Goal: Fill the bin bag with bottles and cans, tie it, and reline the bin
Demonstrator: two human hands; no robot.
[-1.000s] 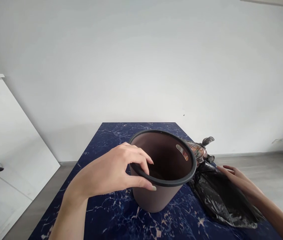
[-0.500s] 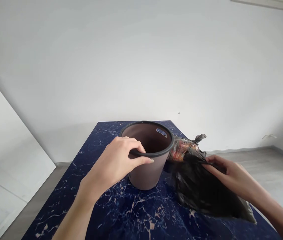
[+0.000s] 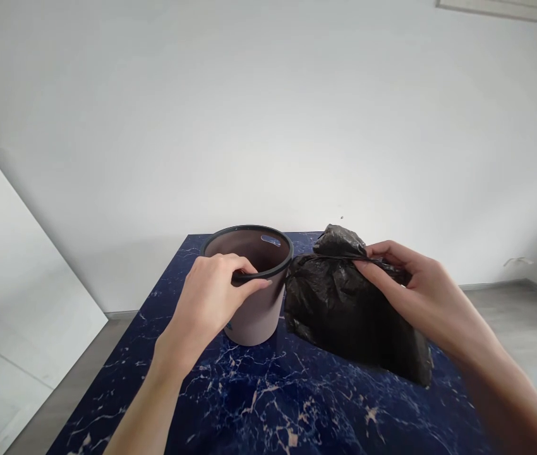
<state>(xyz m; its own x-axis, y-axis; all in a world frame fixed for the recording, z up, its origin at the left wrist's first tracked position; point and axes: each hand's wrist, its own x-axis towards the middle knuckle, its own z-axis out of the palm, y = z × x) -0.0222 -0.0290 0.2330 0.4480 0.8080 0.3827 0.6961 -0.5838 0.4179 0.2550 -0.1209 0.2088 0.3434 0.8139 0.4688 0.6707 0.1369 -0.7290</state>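
Observation:
A brown trash can (image 3: 255, 316) with a dark rim and a slot handle stands upright on the table. My left hand (image 3: 218, 287) is closed over its near rim, thumb outside and fingers inside. To its right, my right hand (image 3: 401, 275) pinches a black plastic trash bag (image 3: 344, 309) near its gathered top. The bag hangs over the table, its left side close to the can; whether they touch I cannot tell. The tied bag with reddish contents seen before is hidden behind it.
The blue marble-patterned table (image 3: 249, 392) stands against a white wall (image 3: 268, 114). A white cabinet (image 3: 17, 284) with a black handle is at the left. Grey floor (image 3: 510, 322) shows on the right.
My left hand has shifted the trash can to the left. My right hand has lifted the black trash bag and brought it up and leftward, in front of the tied bag.

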